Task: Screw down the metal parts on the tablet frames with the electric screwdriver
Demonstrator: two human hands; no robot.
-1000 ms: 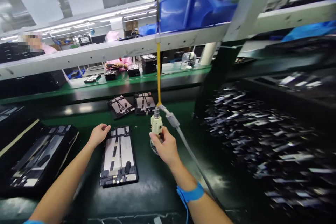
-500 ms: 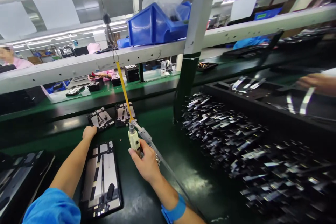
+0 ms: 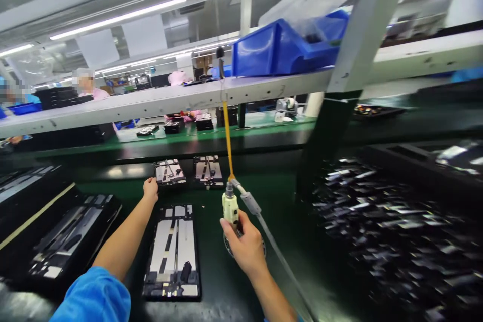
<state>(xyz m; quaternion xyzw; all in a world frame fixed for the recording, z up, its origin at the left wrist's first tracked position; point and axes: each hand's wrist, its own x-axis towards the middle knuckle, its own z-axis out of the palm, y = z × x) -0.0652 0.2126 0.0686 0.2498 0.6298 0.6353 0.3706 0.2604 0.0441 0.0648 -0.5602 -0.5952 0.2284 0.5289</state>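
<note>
My right hand [image 3: 245, 244] is wrapped round a pale electric screwdriver [image 3: 230, 207], held upright. A yellow cord [image 3: 227, 136] runs up from its top, and a grey cable [image 3: 277, 249] trails down to the right. My left hand [image 3: 151, 189] reaches far forward, its fingers closed at the near left corner of an opened tablet [image 3: 169, 172]. Its fingertips are partly hidden. Another opened tablet [image 3: 209, 171] lies to the right of that one. A larger-looking opened tablet [image 3: 173, 251] lies nearer me, between my forearms, showing silver battery areas and a black strip.
Stacked opened tablets [image 3: 73, 234] stand at the left. A blurred mass of small dark and silver strips [image 3: 392, 226] covers the right. A slanted post [image 3: 341, 126] and a shelf beam [image 3: 169, 100] with a blue bin [image 3: 260, 50] stand ahead. Co-workers are beyond.
The view has swung left, so things appear further right. The tablet at my left hand has turned from slanted to nearly straight. My right hand still holds the screwdriver.
</note>
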